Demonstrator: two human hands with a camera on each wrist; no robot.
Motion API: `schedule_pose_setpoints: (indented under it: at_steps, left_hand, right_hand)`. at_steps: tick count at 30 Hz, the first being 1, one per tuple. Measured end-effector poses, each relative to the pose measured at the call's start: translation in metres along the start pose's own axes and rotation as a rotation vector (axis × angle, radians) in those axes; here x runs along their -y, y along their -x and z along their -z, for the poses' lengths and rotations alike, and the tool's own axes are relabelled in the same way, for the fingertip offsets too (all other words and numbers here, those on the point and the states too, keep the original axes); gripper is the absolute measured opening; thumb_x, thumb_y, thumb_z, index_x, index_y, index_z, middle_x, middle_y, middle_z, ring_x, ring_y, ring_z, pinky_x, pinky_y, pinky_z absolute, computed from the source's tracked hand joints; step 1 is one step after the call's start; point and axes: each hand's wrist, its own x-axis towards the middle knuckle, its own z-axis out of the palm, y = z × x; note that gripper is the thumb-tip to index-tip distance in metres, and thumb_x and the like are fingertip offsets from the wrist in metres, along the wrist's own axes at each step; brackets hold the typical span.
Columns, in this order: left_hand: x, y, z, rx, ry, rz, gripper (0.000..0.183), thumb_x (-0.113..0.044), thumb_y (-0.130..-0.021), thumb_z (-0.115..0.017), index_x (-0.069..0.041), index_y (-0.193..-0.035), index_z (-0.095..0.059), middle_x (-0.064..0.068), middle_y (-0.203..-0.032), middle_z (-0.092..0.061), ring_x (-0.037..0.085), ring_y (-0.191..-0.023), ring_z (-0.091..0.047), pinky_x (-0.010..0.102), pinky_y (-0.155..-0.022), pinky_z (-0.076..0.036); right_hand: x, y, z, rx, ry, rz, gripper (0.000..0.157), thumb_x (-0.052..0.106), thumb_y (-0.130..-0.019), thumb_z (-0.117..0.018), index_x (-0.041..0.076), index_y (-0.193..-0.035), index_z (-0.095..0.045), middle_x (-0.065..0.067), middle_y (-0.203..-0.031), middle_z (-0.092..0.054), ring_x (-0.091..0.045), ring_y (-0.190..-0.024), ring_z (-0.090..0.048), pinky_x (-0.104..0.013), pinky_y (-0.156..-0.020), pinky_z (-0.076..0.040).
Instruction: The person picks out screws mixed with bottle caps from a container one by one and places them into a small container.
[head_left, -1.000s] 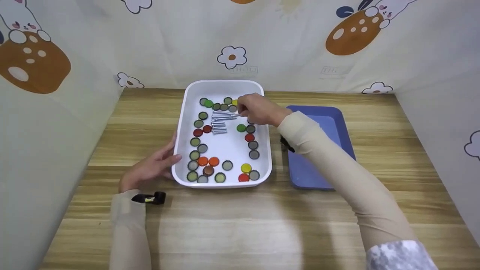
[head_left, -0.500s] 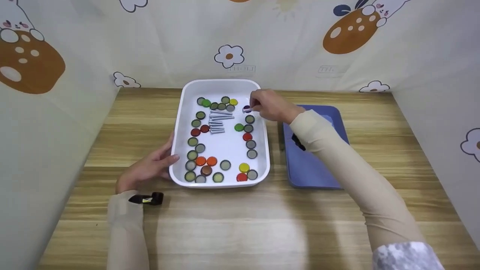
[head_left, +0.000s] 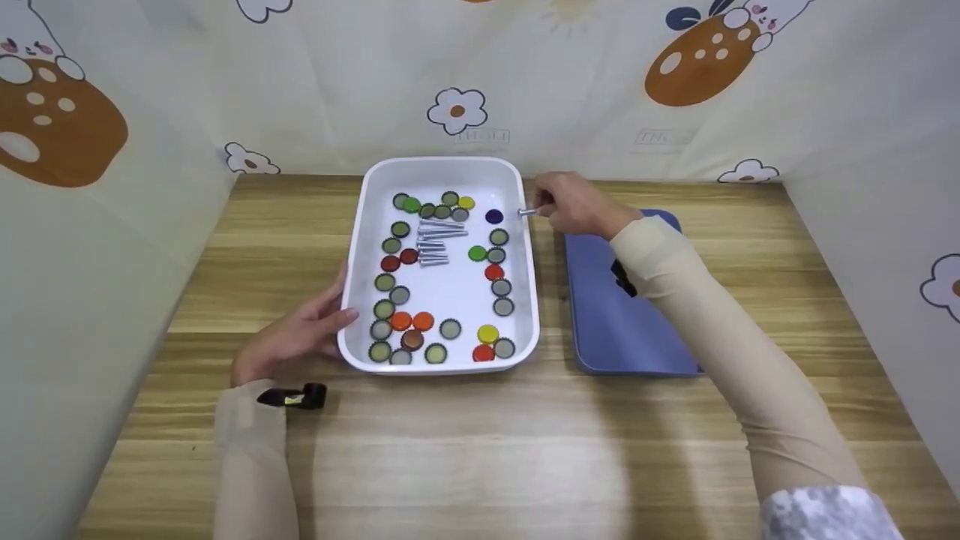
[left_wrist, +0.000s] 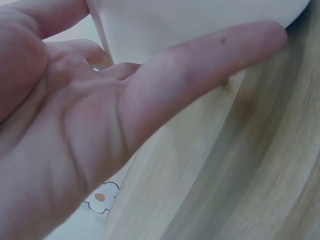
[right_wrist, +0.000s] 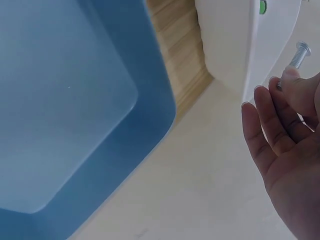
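A silver bolt (head_left: pixel 527 212) with its head pointing left is pinched between the thumb and fingers of my right hand (head_left: pixel 576 204), above the right rim of the white tray (head_left: pixel 531 300). In the right wrist view the threaded bolt (right_wrist: pixel 300 56) sticks up out of the fingertips. Inside the white tray, several more bolts (head_left: pixel 442 234) lie in a column. Bottle caps (head_left: pixel 424 321) in several colours lie around them, many with their grey undersides up. My left hand (head_left: pixel 296 337) rests its straight thumb and fingers against the tray's left side; the fingertips are partly hidden.
A blue tray (head_left: pixel 622 345) stands to the right of the white one, partly covered by my right forearm. Both are on a wood-grain table (head_left: pixel 465 450). Behind and at the sides hangs a printed cloth (head_left: pixel 360 90).
My right hand has lifted a bolt from among the others and carried it right, past the dark blue cap to above the tray's rim. My left hand stays at the tray's side.
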Motion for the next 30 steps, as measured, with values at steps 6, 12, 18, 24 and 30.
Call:
schedule_pose_setpoints:
  at_steps: [6, 12, 18, 24, 30]
  left_hand:
    - [0.003, 0.0, 0.001, 0.025, -0.011, -0.05, 0.077, -0.024, -0.107, -0.049, -0.038, -0.159, 0.005, 0.019, -0.168, -0.012, 0.048, -0.126, -0.055, 0.055, -0.088, -0.06]
    - [0.001, 0.0, 0.001, 0.005, -0.028, -0.023, 0.075, -0.026, -0.107, -0.048, -0.042, -0.159, 0.003, 0.018, -0.167, -0.016, 0.046, -0.125, -0.057, 0.053, -0.089, -0.061]
    - [0.001, -0.001, 0.0, 0.008, -0.024, -0.009, 0.074, -0.026, -0.107, -0.047, -0.045, -0.158, 0.003, 0.014, -0.17, -0.009, 0.047, -0.129, -0.054, 0.053, -0.092, -0.06]
    - [0.002, 0.001, 0.002, 0.006, -0.04, -0.017, 0.075, -0.031, -0.106, -0.049, -0.042, -0.159, 0.004, 0.014, -0.17, -0.007, 0.047, -0.128, -0.054, 0.052, -0.092, -0.06]
    - [0.001, 0.0, 0.002, 0.011, -0.047, -0.021, 0.077, -0.033, -0.105, -0.05, -0.043, -0.158, 0.005, 0.014, -0.17, -0.004, 0.047, -0.128, -0.055, 0.052, -0.093, -0.06]
  right_hand:
    - [-0.014, 0.006, 0.001, -0.012, 0.028, 0.023, 0.014, -0.002, -0.085, -0.051, 0.001, -0.093, -0.062, -0.011, -0.089, -0.06, -0.024, -0.08, -0.053, -0.032, -0.068, -0.045]
    - [-0.022, 0.01, -0.001, -0.029, 0.027, 0.026, 0.015, -0.003, -0.086, -0.049, 0.001, -0.093, -0.062, -0.011, -0.09, -0.061, -0.025, -0.08, -0.054, -0.033, -0.069, -0.045]
    - [-0.028, 0.013, -0.003, -0.036, 0.012, 0.017, 0.018, -0.007, -0.087, -0.048, 0.001, -0.094, -0.062, -0.013, -0.091, -0.062, -0.026, -0.081, -0.055, -0.035, -0.07, -0.047]
    - [-0.038, 0.014, -0.007, -0.029, -0.008, -0.026, 0.015, -0.006, -0.089, -0.05, 0.001, -0.095, -0.062, -0.015, -0.094, -0.064, -0.027, -0.084, -0.056, -0.036, -0.071, -0.048]
    - [-0.049, 0.02, -0.007, -0.007, -0.029, -0.11, 0.012, -0.001, -0.094, -0.052, 0.001, -0.1, -0.063, -0.016, -0.098, -0.064, -0.026, -0.085, -0.056, -0.036, -0.071, -0.047]
